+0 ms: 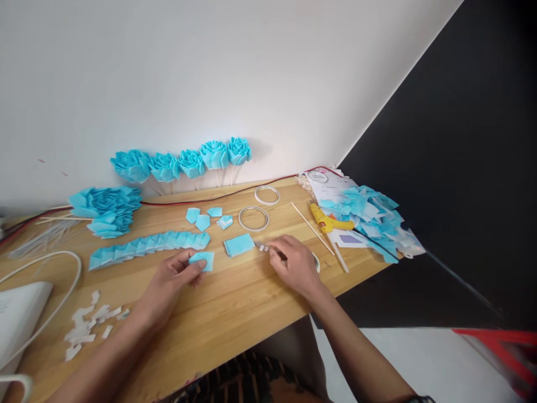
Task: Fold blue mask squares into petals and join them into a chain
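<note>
My left hand (174,275) pinches a small folded blue paper petal (202,259) just above the wooden table (235,313). My right hand (293,260) rests on the table with its fingers curled, its fingertips at a short strip of small white tape pieces (263,247). A tape roll (316,261) lies partly hidden under that hand. Between the two hands sits a small stack of blue paper squares (239,244). A long row of overlapping folded blue petals (146,246) lies to the left of the stack.
Blue paper roses on sticks (191,162) lean on the wall, a larger one (107,207) lies left. Loose petals (205,218), two tape rings (254,218), a yellow glue gun (329,223), wooden sticks (312,228), blue scraps (369,215) and white backing bits (88,324) lie about.
</note>
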Tool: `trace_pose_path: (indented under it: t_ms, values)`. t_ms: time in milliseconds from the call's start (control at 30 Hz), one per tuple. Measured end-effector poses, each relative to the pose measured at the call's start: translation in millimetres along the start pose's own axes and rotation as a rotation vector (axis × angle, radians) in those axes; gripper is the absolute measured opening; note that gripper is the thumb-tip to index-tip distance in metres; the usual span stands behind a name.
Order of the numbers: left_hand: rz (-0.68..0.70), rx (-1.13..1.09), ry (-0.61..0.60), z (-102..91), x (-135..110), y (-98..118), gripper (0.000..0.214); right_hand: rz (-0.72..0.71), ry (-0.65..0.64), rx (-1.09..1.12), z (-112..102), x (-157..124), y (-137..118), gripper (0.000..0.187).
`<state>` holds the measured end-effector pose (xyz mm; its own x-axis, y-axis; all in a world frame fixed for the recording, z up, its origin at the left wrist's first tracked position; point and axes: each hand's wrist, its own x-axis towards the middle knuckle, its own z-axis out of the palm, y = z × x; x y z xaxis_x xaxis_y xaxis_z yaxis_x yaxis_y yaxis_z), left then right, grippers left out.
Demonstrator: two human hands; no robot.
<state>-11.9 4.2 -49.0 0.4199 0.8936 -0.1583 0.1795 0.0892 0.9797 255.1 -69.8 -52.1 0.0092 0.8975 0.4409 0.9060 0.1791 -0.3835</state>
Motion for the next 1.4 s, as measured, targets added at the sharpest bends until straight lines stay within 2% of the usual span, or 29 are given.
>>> trace_pose_path:
  t_ms: [100, 267, 367, 467, 633, 1000, 1100, 1200, 1400]
  values:
    - [-0.002, -0.010, -0.006, 1.4, -1, 4, 0.028, 0.004, -0.021, -0.054, -3, 2, -4, 0.022]
    - [-0.006, -0.006, -0.005, 1.5, -3, 10, 0.027, 0.017, -0.133, -0.234, -3, 6, -16, 0.027]
    - [-0.001, -0.009, -0.007, 0.7, -4, 10, 0.028, 0.065, -0.142, -0.293, 2, 8, -21, 0.017]
    - [0.000, 0.000, 0.000, 0.1, -4, 9, 0.027, 0.097, -0.099, -0.309, 8, 8, -21, 0.007]
    - [0.004, 0.001, -0.006, 0.7, -3, 13, 0.028, 0.123, -0.029, -0.273, 14, 7, -18, 0.010]
    - [-0.005, 0.049, -0.003, 0.3, -3, 10, 0.029, 0.374, -0.012, -0.042, 10, 11, -12, 0.009]
    - [-0.006, 0.033, -0.002, 1.7, -3, 12, 0.030, 0.391, 0.054, 0.066, 10, 9, -7, 0.009]
    - [-0.021, -0.001, -0.005, 3.7, -3, 15, 0.029, 0.269, 0.176, 0.145, 7, 8, -14, 0.010]
    - [-0.029, -0.104, -0.020, 5.5, -4, 16, 0.026, -0.259, 0.186, 0.232, 4, 19, -59, 0.016]
